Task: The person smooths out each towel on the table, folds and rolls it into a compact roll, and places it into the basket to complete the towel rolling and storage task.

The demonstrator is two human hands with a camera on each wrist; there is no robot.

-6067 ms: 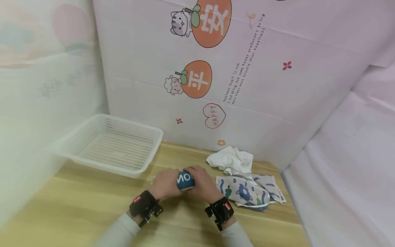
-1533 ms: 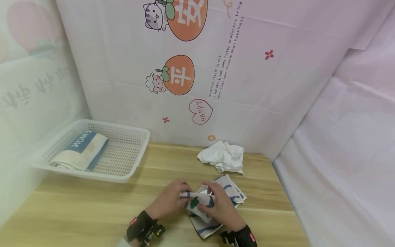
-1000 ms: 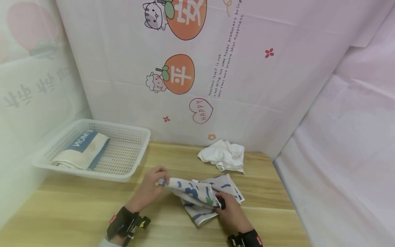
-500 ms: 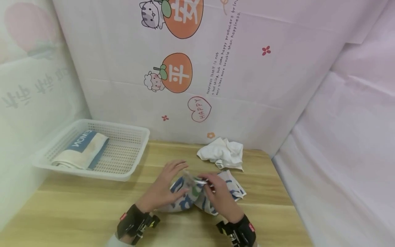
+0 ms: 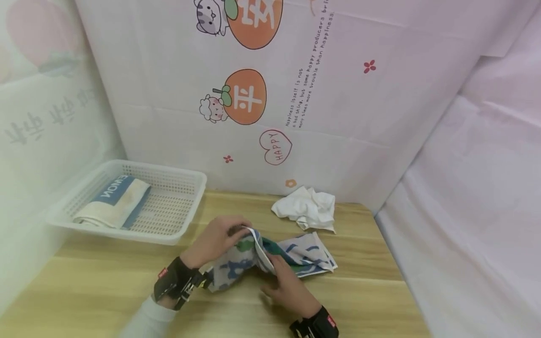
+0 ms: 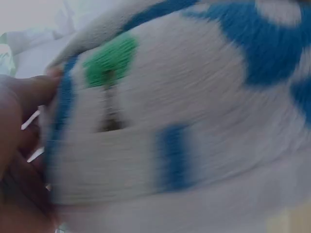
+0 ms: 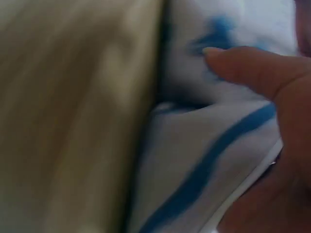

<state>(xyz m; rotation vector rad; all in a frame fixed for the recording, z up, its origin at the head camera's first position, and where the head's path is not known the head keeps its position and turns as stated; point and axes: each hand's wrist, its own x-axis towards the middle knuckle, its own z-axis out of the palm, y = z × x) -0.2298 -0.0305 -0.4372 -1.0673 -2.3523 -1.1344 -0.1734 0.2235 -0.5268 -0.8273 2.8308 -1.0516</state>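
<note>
A patterned towel (image 5: 236, 263), whitish with blue and green motifs, lies bunched on the table, its middle edge raised. My left hand (image 5: 217, 239) pinches that raised edge; in the left wrist view the fingers (image 6: 29, 97) lie at the towel's border, the cloth blurred. My right hand (image 5: 289, 286) is at the fold on the other side, fingers against the cloth and partly hidden by it, thumb held apart. In the right wrist view the thumb (image 7: 248, 68) is extended over the towel. The towel's far part (image 5: 308, 251) lies flat to the right.
A white plastic basket (image 5: 192, 211) stands at the back left with a folded cream-and-blue towel (image 5: 118, 199) inside. A crumpled white cloth (image 5: 308, 209) lies at the back by the printed wall sheet (image 5: 338, 155). All rest on a wooden table (image 5: 135, 277).
Over the last second the patterned towel was lifted, bunched and turned between both hands. Earlier the hands held a rolled blue item; a folded cream-and-blue towel is now in the basket, empty then.
</note>
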